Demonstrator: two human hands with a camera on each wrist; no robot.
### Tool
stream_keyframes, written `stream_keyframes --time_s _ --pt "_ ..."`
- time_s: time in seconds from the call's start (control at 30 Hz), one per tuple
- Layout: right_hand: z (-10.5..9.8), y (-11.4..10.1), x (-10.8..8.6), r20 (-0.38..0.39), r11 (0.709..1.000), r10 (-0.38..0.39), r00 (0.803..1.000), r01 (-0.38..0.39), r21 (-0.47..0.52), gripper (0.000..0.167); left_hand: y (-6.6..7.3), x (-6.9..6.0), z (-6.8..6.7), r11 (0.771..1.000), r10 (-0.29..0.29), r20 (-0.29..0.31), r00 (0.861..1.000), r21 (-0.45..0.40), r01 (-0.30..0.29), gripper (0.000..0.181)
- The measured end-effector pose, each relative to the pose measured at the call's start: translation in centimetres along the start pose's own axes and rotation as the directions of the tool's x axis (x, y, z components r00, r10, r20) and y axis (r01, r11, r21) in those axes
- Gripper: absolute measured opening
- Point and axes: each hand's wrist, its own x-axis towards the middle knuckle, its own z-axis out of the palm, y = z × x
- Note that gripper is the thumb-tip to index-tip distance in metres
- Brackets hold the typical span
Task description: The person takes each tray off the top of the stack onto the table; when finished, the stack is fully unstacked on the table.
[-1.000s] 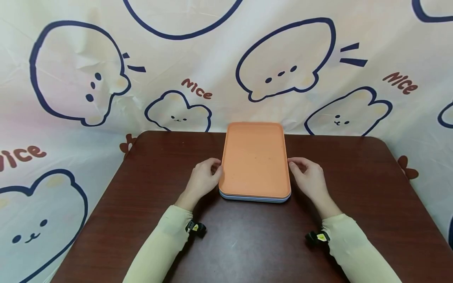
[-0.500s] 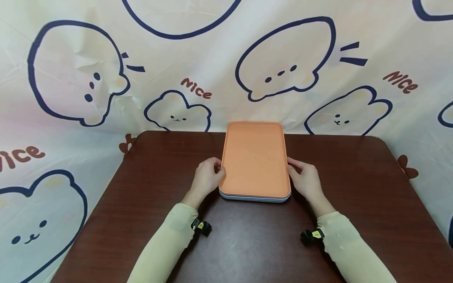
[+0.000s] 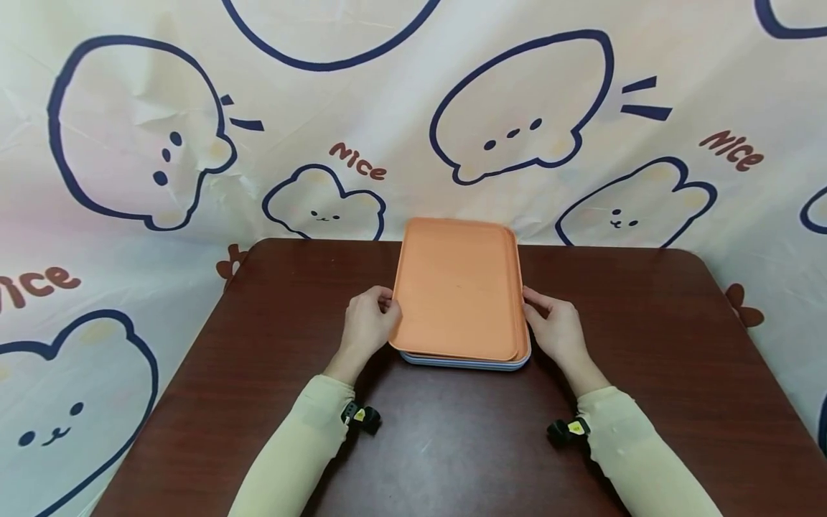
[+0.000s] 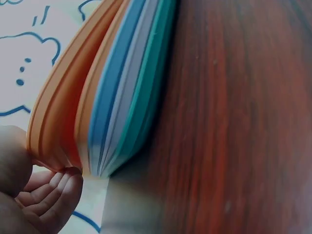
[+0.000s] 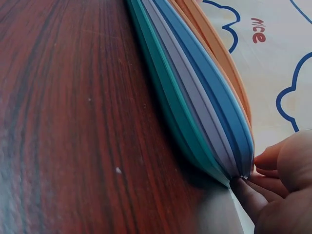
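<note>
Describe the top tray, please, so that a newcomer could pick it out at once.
On the brown table, at its far edge, lies a stack of trays. The top tray is the orange one whose edge the left hand pinches. Unlike the orange tray just beneath, it tilts, its left side raised off the stack.

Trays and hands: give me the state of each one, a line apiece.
Upper orange tray: left side raised, offset leftward.
Lower orange tray: mostly covered, on the blue one.
Blue tray: stacked, third from top.
Lavender tray: stacked, between blue and teal.
Teal tray: lowest.
Left hand: pinching the upper orange tray's left edge.
Right hand: at the trays' right edge; grip unclear.
</note>
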Motion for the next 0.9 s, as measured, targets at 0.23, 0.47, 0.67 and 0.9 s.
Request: stream_keyframes --time_s 0.23,0.47,0.67,0.9 --pt "-0.1 -0.2 0.2 0.002 1.000 0.002 1.000 -0.002 -0.016 0.039 -1.2 -0.2 -1.9 0.995 -0.093 -0.022 0.995 -0.045 0.092 0.020" --pt "0.0 0.1 0.2 0.008 1.000 0.008 1.000 -0.008 -0.020 0.039 -3.0 -0.3 -3.3 0.986 -0.150 -0.067 0.986 -0.087 0.144 0.020" --pt "-0.1 0.3 0.3 0.014 0.999 0.015 1.000 -0.015 -0.028 0.040 -4.0 -0.1 -4.3 0.968 -0.238 -0.128 0.963 -0.113 0.224 0.022" --pt "-0.1 0.2 0.3 0.022 0.999 0.021 1.000 -0.020 -0.038 0.040 -5.0 0.2 -5.0 0.943 -0.320 -0.246 0.915 -0.171 0.284 0.024"
